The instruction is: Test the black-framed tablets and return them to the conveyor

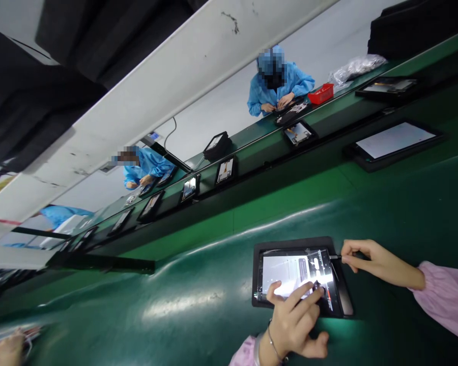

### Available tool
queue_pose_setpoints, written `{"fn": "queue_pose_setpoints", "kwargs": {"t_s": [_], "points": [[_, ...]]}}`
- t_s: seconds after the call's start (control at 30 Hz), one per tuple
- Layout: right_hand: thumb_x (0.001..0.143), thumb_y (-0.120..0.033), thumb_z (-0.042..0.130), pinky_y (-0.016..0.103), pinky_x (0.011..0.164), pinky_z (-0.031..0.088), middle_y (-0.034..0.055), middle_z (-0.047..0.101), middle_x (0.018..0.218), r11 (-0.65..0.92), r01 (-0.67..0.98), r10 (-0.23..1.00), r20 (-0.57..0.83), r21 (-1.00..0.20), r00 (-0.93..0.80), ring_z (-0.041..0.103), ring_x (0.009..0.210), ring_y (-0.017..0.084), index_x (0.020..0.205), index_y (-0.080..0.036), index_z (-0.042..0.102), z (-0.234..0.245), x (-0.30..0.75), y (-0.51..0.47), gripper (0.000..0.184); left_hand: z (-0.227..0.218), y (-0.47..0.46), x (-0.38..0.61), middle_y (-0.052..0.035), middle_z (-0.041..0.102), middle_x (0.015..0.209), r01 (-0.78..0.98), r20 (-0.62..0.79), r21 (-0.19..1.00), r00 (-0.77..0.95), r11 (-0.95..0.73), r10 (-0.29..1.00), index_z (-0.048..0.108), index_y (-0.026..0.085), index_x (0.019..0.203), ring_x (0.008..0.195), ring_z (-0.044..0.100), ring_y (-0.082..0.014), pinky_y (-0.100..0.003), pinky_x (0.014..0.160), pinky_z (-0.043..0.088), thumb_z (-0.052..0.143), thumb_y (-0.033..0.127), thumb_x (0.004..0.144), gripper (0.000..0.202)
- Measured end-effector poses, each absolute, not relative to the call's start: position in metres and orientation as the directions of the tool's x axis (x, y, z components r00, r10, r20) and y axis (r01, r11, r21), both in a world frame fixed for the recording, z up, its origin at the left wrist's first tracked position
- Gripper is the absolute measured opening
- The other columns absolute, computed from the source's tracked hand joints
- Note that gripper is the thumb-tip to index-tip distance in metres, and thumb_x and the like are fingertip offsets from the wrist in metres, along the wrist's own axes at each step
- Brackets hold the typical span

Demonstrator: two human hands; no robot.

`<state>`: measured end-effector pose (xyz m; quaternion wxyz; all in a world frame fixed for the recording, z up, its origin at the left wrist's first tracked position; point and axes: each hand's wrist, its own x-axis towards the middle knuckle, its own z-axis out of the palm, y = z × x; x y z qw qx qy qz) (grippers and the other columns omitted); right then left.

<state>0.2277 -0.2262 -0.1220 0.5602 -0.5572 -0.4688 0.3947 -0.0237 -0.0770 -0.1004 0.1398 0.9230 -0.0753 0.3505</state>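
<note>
A tablet (284,269) with a lit screen lies in a black foam tray (256,284) on the green bench. Over the lower part of its screen spreads my left hand (295,317), fingers apart, with fingertips at the glass. Beside the tablet's right edge, my right hand (361,256) pinches a dark cable plug (336,257) that meets that edge. Whether the plug is fully seated cannot be made out. Bright reflections cover part of the screen.
Beyond the bench (198,305), a conveyor line carries several trays with tablets, one of them a lit tablet (395,140). Co-workers in blue sit across, near a red bin (321,94). Another person's hand (9,348) shows at lower left. A white beam (137,96) crosses above.
</note>
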Motion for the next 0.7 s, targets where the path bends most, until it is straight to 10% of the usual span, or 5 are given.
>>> {"fn": "queue_pose_setpoints", "kwargs": {"t_s": [0.3, 0.7], "points": [[0.111, -0.047, 0.055, 0.036, 0.070, 0.041, -0.0009, 0.060, 0.081, 0.019, 0.329, 0.938, 0.131, -0.944, 0.322, 0.058, 0.073, 0.025, 0.082, -0.023, 0.064, -0.135, 0.228, -0.225, 0.039, -0.085, -0.069, -0.018, -0.0113, 0.070, 0.131, -0.074, 0.455, 0.224, 0.890, -0.972, 0.037, 0.055, 0.017, 0.118, 0.135, 0.056, -0.0302, -0.043, 0.124, -0.002, 0.040, 0.050, 0.109, 0.037], [0.110, -0.038, 0.047, 0.040, 0.075, 0.044, 0.0011, 0.060, 0.091, 0.021, 0.502, 0.936, 0.194, -0.865, 0.295, 0.060, 0.084, 0.028, 0.095, -0.023, 0.064, -0.144, 0.226, -0.225, 0.028, -0.097, -0.068, -0.013, -0.0176, 0.045, 0.158, -0.073, 0.243, 0.095, 0.969, -0.993, -0.048, 0.052, 0.013, 0.140, 0.153, 0.029, -0.0344, -0.053, 0.122, -0.012, 0.042, 0.093, 0.093, 0.093]]}}
